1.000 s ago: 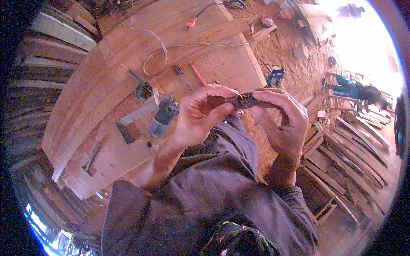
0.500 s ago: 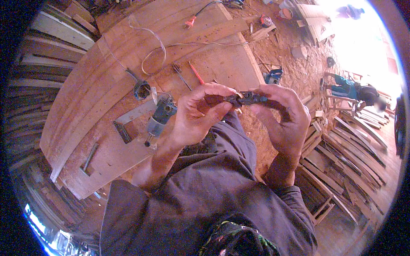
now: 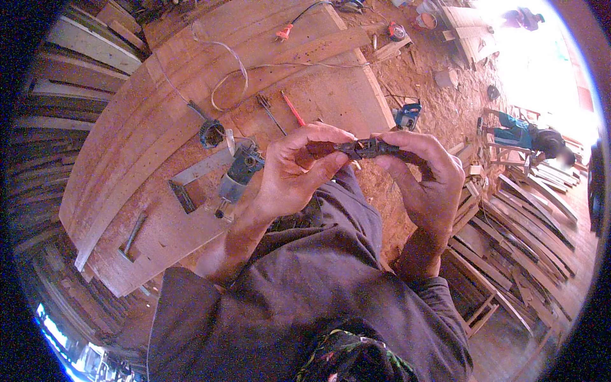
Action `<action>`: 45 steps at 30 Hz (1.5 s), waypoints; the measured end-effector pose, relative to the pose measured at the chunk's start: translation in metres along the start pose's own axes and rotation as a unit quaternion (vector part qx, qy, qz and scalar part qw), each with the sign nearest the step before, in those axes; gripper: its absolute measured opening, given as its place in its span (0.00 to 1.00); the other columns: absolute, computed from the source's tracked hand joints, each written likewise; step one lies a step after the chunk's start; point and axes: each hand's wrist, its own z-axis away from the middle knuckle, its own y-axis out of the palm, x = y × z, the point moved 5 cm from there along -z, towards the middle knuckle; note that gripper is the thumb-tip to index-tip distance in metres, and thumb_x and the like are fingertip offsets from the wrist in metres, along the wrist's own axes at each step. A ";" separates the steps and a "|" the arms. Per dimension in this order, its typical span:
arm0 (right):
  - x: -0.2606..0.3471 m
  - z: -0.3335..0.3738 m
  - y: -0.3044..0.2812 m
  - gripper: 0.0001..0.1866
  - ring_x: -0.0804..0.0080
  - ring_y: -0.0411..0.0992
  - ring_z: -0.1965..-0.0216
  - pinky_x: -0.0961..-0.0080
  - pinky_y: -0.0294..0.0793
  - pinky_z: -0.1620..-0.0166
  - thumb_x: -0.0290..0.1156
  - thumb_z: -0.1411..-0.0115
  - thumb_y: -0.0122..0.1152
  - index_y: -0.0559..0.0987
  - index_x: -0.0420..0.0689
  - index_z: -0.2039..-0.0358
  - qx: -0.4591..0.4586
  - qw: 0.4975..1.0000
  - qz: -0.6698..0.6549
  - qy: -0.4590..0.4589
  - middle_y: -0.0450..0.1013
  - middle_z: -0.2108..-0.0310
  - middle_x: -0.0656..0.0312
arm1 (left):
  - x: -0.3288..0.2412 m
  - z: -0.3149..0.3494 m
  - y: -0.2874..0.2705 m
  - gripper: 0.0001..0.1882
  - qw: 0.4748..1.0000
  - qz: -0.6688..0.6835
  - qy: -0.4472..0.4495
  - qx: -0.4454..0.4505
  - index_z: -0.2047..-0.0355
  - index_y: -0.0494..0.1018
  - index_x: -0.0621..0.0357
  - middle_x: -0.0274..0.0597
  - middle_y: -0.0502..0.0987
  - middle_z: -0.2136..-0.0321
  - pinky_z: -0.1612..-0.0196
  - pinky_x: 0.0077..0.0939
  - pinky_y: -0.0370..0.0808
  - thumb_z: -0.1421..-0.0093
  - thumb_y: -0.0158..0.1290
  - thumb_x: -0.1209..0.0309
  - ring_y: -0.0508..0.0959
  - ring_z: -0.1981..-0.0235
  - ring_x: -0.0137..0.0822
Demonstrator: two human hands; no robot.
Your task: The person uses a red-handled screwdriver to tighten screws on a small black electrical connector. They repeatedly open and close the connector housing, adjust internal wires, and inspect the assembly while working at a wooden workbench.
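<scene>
My left hand (image 3: 296, 164) and my right hand (image 3: 423, 175) meet in front of my chest. Between them is a small, dark, oblong part (image 3: 365, 149) with an open gap in its middle; its exact kind is unclear. Thumb and fingers of each hand pinch one end. Left of my left hand, a blue-grey power tool body (image 3: 240, 170) lies on the wooden worktop (image 3: 331, 95), beside a black round tool cap (image 3: 212, 134) on a cord. A red screwdriver (image 3: 293, 108) and a dark slim tool (image 3: 272, 114) lie just beyond my left hand.
A carpenter's square (image 3: 183, 196) and a hammer (image 3: 132, 237) lie on the worktop's left. A cable with an orange plug (image 3: 284, 33) lies at the far side. Another blue tool (image 3: 408, 115) is beyond my right hand. Timber strips (image 3: 509, 254) lie right, near a seated person (image 3: 519, 135).
The dark part has turned slightly between my fingers, so its gap shows more plainly. My right fingers have shifted a little along it; the things on the worktop stay put.
</scene>
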 end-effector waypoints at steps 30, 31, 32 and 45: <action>-0.005 0.003 -0.001 0.11 0.68 0.81 0.62 0.74 0.79 0.58 0.23 0.47 0.66 0.82 0.39 0.62 0.012 1.000 -0.023 0.010 0.81 0.63 0.57 | 0.005 -0.001 0.002 0.16 1.000 -0.009 0.004 -0.022 0.53 0.74 0.66 0.44 0.76 0.55 0.51 0.25 0.77 0.42 0.55 0.86 0.77 0.52 0.33; -0.003 0.003 -0.001 0.11 0.68 0.81 0.62 0.74 0.79 0.57 0.23 0.46 0.66 0.82 0.39 0.62 0.014 1.000 -0.020 0.012 0.81 0.63 0.57 | 0.003 -0.002 0.001 0.16 0.999 -0.034 0.012 -0.020 0.53 0.74 0.66 0.44 0.76 0.55 0.50 0.25 0.76 0.42 0.55 0.86 0.77 0.52 0.33; -0.002 0.003 -0.001 0.10 0.68 0.81 0.61 0.74 0.79 0.57 0.23 0.46 0.66 0.82 0.38 0.61 0.015 1.000 -0.018 0.014 0.81 0.63 0.57 | 0.002 -0.002 0.001 0.16 0.998 -0.058 0.020 -0.018 0.53 0.74 0.66 0.44 0.76 0.56 0.50 0.25 0.76 0.42 0.56 0.86 0.77 0.52 0.33; 0.003 0.004 0.000 0.10 0.68 0.80 0.60 0.76 0.79 0.56 0.23 0.46 0.67 0.82 0.39 0.62 0.017 1.000 0.011 0.007 0.81 0.62 0.57 | 0.002 0.000 0.004 0.15 0.999 -0.015 0.033 -0.017 0.54 0.74 0.67 0.45 0.76 0.56 0.52 0.25 0.76 0.42 0.54 0.87 0.77 0.54 0.32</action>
